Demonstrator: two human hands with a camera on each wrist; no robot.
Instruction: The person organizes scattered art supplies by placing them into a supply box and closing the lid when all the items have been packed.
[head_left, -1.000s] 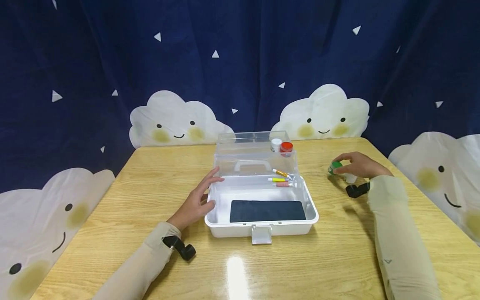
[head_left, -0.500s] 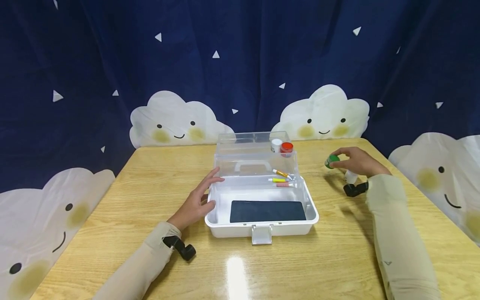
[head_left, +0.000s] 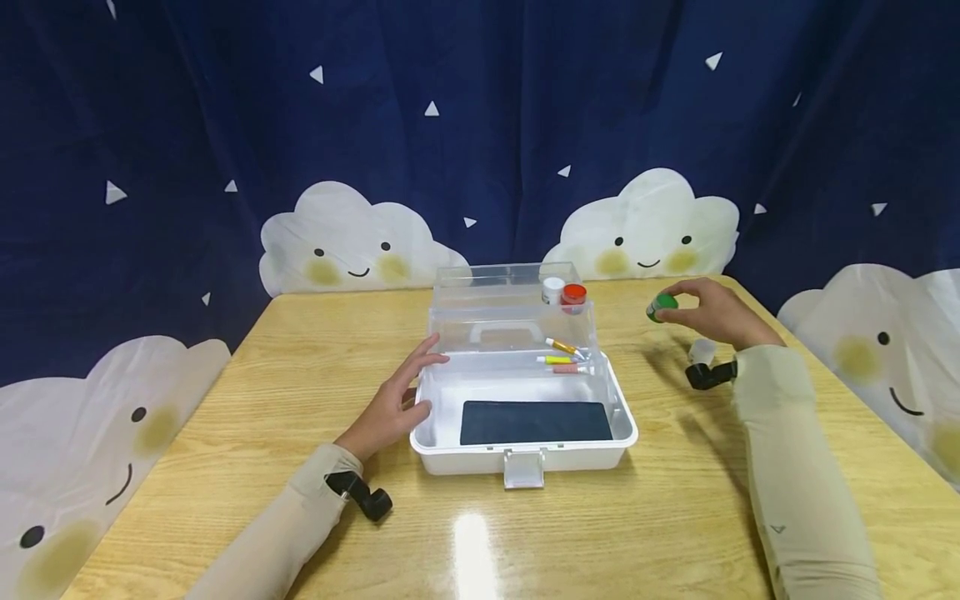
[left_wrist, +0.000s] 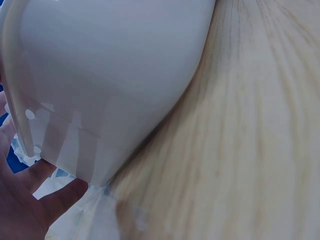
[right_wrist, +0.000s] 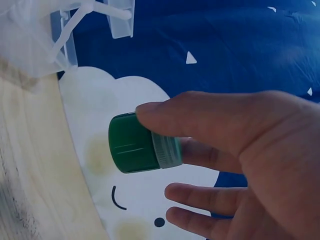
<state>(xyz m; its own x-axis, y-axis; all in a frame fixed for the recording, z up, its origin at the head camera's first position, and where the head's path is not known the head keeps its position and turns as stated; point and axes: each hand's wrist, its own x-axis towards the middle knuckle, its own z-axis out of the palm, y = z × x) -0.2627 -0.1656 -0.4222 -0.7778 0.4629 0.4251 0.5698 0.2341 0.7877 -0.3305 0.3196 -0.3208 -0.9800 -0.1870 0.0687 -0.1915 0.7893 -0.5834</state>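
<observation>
Off to the right, my right hand (head_left: pixel 716 312) pinches a small paint jar (right_wrist: pixel 134 143) between thumb and fingers, up off the table. The jar has green paint and a ribbed clear lid; in the right wrist view its lid faces my palm and two fingers stay clear of it. My left hand (head_left: pixel 387 414) rests at the left side of a white plastic case (head_left: pixel 525 460), fingers loosely extended, touching its end and rim. The case stands with its clear lid raised. Several paint tubes (head_left: pixel 558 360) lie at its back right, and a dark flat panel (head_left: pixel 536 422) lies inside.
A white jar (head_left: pixel 552 290) and a red jar (head_left: pixel 573 295) stand behind the case's raised lid. Beneath my right wrist is another whitish jar (head_left: pixel 702 351) on the wooden table (head_left: pixel 330 350). A blue curtain (head_left: pixel 480 125) with clouds hangs behind.
My right hand has lifted the green paint jar higher and slightly away from me, uncovering the whitish jar beneath. The left hand and the case have stayed put.
</observation>
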